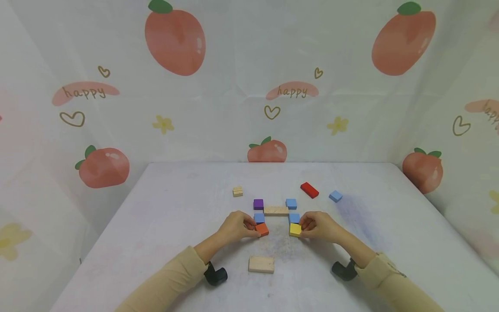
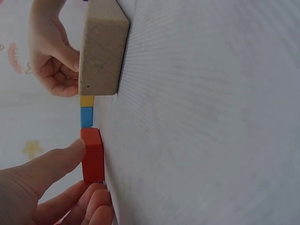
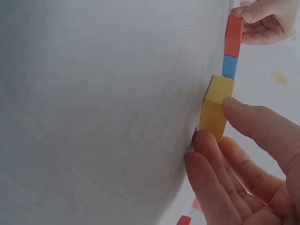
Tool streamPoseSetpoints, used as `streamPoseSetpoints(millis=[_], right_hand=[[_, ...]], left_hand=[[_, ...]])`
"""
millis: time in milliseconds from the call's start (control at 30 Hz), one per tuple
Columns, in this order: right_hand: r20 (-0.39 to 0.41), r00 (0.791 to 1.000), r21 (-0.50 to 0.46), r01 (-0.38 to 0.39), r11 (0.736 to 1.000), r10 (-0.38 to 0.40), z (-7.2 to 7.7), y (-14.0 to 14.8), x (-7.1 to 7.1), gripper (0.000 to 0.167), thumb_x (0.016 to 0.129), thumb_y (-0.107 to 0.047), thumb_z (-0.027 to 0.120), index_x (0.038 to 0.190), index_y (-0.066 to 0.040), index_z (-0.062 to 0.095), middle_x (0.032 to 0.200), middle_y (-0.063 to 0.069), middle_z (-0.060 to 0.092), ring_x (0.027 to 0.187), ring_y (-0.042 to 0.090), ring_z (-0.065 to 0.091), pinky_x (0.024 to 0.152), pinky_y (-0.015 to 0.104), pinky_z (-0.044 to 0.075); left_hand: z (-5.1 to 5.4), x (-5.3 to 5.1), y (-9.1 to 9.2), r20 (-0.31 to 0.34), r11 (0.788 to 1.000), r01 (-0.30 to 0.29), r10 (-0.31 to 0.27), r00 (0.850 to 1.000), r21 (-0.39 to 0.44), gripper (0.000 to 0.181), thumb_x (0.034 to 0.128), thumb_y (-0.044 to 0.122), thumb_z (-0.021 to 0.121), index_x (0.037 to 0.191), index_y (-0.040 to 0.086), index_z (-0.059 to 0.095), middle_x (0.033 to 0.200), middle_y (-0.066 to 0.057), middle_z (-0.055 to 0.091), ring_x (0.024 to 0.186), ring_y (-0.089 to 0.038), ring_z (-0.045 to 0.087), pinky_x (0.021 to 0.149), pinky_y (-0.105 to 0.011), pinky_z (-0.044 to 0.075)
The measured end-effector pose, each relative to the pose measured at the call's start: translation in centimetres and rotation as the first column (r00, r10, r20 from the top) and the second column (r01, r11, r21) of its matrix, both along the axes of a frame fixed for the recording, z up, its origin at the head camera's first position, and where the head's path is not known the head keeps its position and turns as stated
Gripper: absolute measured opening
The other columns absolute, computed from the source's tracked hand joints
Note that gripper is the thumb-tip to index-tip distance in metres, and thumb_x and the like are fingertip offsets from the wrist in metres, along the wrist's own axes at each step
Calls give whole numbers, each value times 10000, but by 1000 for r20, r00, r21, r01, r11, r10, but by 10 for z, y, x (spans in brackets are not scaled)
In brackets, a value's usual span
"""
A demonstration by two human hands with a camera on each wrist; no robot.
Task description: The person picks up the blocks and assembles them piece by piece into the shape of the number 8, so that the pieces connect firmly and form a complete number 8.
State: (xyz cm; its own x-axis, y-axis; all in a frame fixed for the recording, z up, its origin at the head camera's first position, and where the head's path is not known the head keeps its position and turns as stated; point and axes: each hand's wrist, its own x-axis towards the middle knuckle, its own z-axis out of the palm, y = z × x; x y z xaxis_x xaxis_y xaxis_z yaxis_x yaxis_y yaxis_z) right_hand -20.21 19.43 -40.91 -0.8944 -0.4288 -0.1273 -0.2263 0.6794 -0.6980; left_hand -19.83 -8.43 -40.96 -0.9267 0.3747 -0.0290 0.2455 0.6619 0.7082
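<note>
In the head view, my left hand (image 1: 235,227) pinches an orange-red block (image 1: 262,229) set slightly askew in front of a light-blue block (image 1: 259,218). Between the thumb and fingers of my right hand (image 1: 321,227) is a yellow block (image 1: 295,230), in front of another light-blue block (image 1: 294,218). Both held blocks appear low at the tabletop; whether they rest fully on it I cannot tell. Behind them, a long plain wooden block (image 1: 276,211) lies crosswise. A purple block (image 1: 258,204) stands near its left end and a blue block (image 1: 291,203) near its right.
Closer to me lies a plain wooden block (image 1: 261,264). Toward the back are a small ridged wooden piece (image 1: 238,191), a red block (image 1: 309,190) and a loose blue block (image 1: 335,196). A printed curtain (image 1: 218,112) hangs behind the white table (image 1: 175,195).
</note>
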Motion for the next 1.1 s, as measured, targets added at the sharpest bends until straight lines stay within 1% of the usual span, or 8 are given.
streamPoseSetpoints(millis=[267, 400, 500, 600, 733, 833, 1100], right_hand=[[8, 1000, 14, 24, 1000, -24, 2, 0, 2, 234, 764, -131, 753, 930, -49, 610, 863, 39, 626, 780, 131, 600, 694, 260, 554], [-31, 999, 24, 9, 1000, -8, 7, 2, 2, 242, 770, -152, 749, 944, -51, 613, 880, 45, 633, 796, 140, 612, 701, 267, 554], [-70, 997, 23, -11, 1000, 12, 13, 2, 3, 244, 778, -143, 738, 953, -30, 613, 885, 64, 636, 797, 151, 620, 702, 273, 554], [-101, 995, 24, -18, 1000, 20, 19, 1, 6, 229, 786, -141, 728, 952, -28, 618, 881, 57, 639, 788, 139, 610, 681, 232, 538], [-133, 990, 3, -55, 998, 55, 23, -4, 10, 212, 787, -149, 727, 934, -32, 629, 870, 45, 647, 753, 109, 588, 638, 176, 501], [-142, 986, -19, -96, 995, 93, 24, -10, 13, 203, 789, -145, 726, 928, -28, 634, 865, 48, 651, 729, 76, 570, 629, 164, 497], [-96, 978, -52, -192, 980, 186, 20, -30, 25, 248, 809, -167, 714, 982, -8, 636, 867, 53, 650, 722, 26, 545, 657, 143, 497]], left_hand=[[0, 0, 0, 2, 1000, 1, -1, 1000, 0, 259, 713, 181, 801, 886, 5, 721, 780, -60, 702, 686, -79, 580, 609, -208, 468], [-1, 0, 0, 3, 1000, 1, -1, 1000, 1, 257, 713, 179, 801, 884, 6, 721, 777, -56, 699, 684, -78, 577, 607, -206, 466], [-1, 0, 0, 5, 1000, 2, -2, 1000, 4, 260, 712, 178, 801, 888, 4, 721, 779, -58, 701, 684, -78, 579, 606, -206, 469], [-1, 0, 0, 7, 1000, 0, 0, 1000, 6, 262, 712, 178, 802, 889, 3, 721, 781, -58, 703, 685, -78, 582, 604, -204, 470], [-1, 0, 0, 14, 1000, -3, 3, 1000, 7, 261, 712, 179, 802, 888, 5, 721, 784, -58, 703, 687, -79, 585, 602, -203, 470], [-1, -1, 0, 14, 1000, -3, 2, 1000, 5, 264, 712, 182, 803, 888, 4, 720, 788, -60, 704, 689, -81, 589, 602, -205, 473], [-1, -1, 0, 23, 1000, -8, 8, 1000, 1, 272, 710, 182, 805, 895, 2, 720, 790, -59, 702, 690, -82, 585, 603, -204, 471]])
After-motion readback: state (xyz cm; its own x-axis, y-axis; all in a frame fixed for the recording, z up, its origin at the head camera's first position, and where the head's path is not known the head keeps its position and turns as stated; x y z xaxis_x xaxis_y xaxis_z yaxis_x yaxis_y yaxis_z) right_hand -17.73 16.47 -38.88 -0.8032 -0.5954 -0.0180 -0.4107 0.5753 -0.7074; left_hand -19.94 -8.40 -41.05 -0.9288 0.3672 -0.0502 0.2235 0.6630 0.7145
